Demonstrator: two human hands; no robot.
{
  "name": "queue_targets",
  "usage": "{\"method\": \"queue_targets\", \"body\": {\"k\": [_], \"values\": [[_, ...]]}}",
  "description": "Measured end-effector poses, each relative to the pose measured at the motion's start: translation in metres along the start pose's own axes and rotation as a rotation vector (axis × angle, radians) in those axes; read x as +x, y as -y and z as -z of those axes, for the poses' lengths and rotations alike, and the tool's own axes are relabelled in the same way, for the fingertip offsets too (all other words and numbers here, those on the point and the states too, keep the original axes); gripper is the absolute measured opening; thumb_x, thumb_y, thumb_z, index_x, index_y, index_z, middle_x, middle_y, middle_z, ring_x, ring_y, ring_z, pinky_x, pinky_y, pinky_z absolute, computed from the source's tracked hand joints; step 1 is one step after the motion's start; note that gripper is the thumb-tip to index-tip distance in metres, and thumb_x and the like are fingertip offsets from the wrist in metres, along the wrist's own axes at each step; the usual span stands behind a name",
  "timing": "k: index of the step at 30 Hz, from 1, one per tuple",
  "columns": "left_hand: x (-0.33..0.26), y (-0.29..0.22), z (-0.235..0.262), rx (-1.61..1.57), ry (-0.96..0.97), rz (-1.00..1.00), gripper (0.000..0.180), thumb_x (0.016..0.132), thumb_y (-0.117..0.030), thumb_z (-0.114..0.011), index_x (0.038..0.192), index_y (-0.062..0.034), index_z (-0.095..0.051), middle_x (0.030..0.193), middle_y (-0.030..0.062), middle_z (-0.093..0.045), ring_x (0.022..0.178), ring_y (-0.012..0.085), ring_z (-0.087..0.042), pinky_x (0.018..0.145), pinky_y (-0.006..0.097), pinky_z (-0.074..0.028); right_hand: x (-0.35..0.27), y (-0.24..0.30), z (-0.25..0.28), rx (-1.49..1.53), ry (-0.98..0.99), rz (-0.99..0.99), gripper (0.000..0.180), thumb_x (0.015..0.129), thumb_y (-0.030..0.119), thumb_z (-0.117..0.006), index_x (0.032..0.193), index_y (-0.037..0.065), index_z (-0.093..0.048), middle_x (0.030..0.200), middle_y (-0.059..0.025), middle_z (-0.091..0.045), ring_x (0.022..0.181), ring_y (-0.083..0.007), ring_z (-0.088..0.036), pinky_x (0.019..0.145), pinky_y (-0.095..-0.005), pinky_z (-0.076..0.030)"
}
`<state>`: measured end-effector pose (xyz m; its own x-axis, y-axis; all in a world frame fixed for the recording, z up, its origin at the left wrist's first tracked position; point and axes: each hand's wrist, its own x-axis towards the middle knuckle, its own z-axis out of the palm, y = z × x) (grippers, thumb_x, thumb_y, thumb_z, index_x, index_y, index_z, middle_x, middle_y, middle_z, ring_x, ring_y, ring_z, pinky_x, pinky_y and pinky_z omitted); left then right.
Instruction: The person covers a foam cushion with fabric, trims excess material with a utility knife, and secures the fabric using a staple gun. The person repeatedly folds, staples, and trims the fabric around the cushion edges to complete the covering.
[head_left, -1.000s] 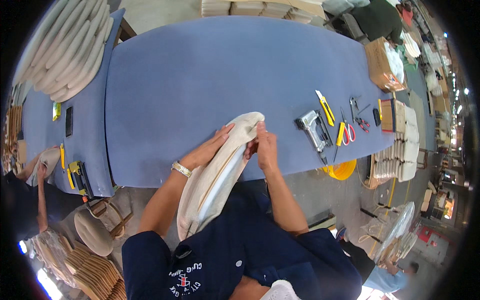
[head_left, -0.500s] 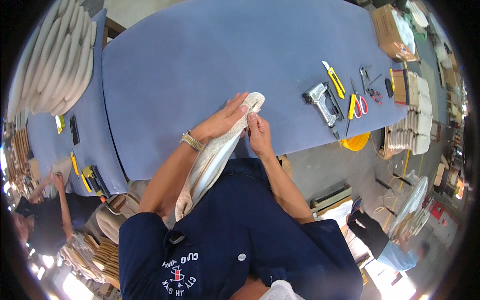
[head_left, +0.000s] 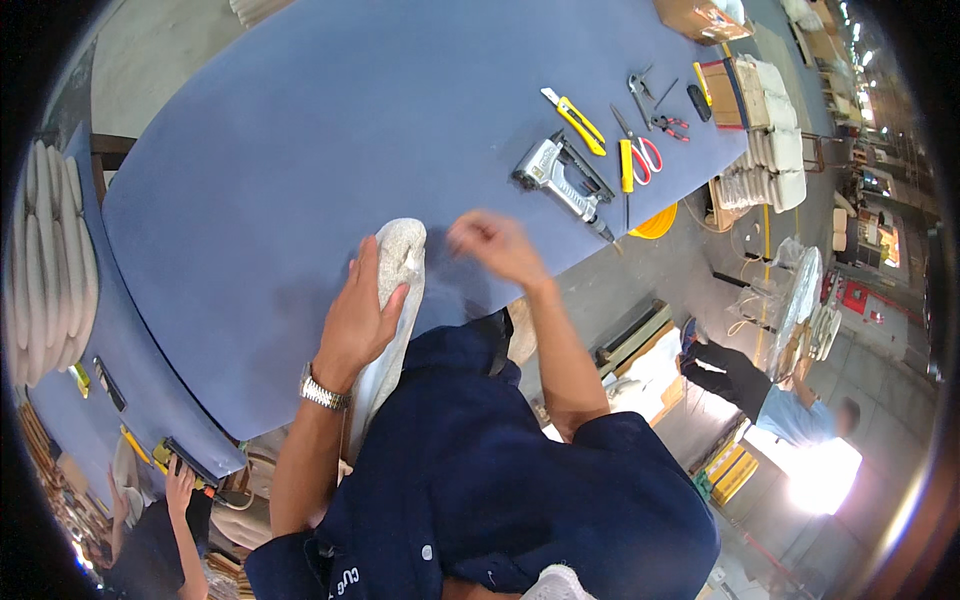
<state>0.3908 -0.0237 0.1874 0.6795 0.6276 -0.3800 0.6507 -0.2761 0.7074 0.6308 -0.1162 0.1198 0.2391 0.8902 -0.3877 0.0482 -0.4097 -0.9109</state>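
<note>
My left hand [head_left: 362, 318] grips a padded panel covered in beige fabric [head_left: 402, 250], stood on its narrow edge and leaning against my front. The thumb lies over its near face and the fingers run along the other side. A pale, smooth strip shows between the fabric folds; the lower end is hidden by my arm and shirt. To the right of the panel, my right hand [head_left: 495, 248] is raised over the table edge, apart from the panel. Its fingers look bent but are smeared by motion. A silver staple gun [head_left: 562, 178] lies beyond it on the blue table [head_left: 300, 150].
Near the staple gun lie a yellow utility knife [head_left: 580, 124], red-handled scissors [head_left: 642, 155], a yellow-handled screwdriver [head_left: 627, 165] and pliers [head_left: 668, 125]. Cushions are stacked at left [head_left: 50, 260] and right [head_left: 775, 130]. A co-worker's hand [head_left: 180, 485] touches a staple gun at lower left.
My right hand has let go of the panel's end and moved away from it. The view has turned, and the panel appears more upright. The co-worker's hand has reached the other staple gun.
</note>
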Motion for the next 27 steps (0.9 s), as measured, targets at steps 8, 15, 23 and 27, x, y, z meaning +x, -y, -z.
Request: {"method": "queue_targets", "body": {"k": [8, 15, 23, 27], "values": [[0.001, -0.017, 0.000, 0.070, 0.016, 0.066, 0.073, 0.098, -0.033, -0.059, 0.154, 0.0016, -0.026, 0.151, 0.0300, -0.043, 0.136, 0.0475, -0.046, 0.107, 0.051, -0.045, 0.045, -0.085, 0.136, -1.066, -0.555, 0.000, 0.072, 0.073, 0.008, -0.076, 0.138, 0.005, -0.045, 0.124, -0.0218, -0.061, 0.118, -0.0440, -0.056, 0.100, -0.0492, -0.047], [-0.003, -0.015, -0.014, 0.142, -0.035, 0.064, 0.075, 0.098, -0.036, -0.060, 0.153, 0.0017, -0.026, 0.152, 0.0299, -0.041, 0.138, 0.0479, -0.043, 0.108, 0.051, -0.046, -0.011, 0.029, 0.071, -0.388, -0.297, -0.275, 0.049, 0.078, 0.016, -0.080, 0.121, 0.000, -0.064, 0.095, -0.0136, -0.072, 0.096, -0.0274, -0.070, 0.085, -0.0350, -0.054], [-0.007, -0.026, -0.007, 0.143, -0.025, 0.089, 0.073, 0.097, -0.032, -0.062, 0.152, 0.0020, -0.028, 0.151, 0.0307, -0.042, 0.138, 0.0479, -0.043, 0.108, 0.050, -0.046, -0.095, 0.089, -0.008, -0.199, -0.085, 0.333, 0.060, 0.075, 0.006, -0.075, 0.133, 0.002, -0.060, 0.124, -0.0154, -0.067, 0.110, -0.0240, -0.067, 0.096, -0.0329, -0.050], [-0.005, -0.026, -0.006, 0.136, -0.022, 0.091, 0.075, 0.094, -0.025, -0.065, 0.153, 0.0023, -0.027, 0.151, 0.0309, -0.042, 0.138, 0.0481, -0.043, 0.108, 0.050, -0.046, -0.097, 0.080, -0.019, -0.105, -0.024, 0.219, 0.061, 0.074, 0.006, -0.076, 0.133, 0.003, -0.061, 0.126, -0.0154, -0.067, 0.112, -0.0240, -0.067, 0.098, -0.0332, -0.049]]}}
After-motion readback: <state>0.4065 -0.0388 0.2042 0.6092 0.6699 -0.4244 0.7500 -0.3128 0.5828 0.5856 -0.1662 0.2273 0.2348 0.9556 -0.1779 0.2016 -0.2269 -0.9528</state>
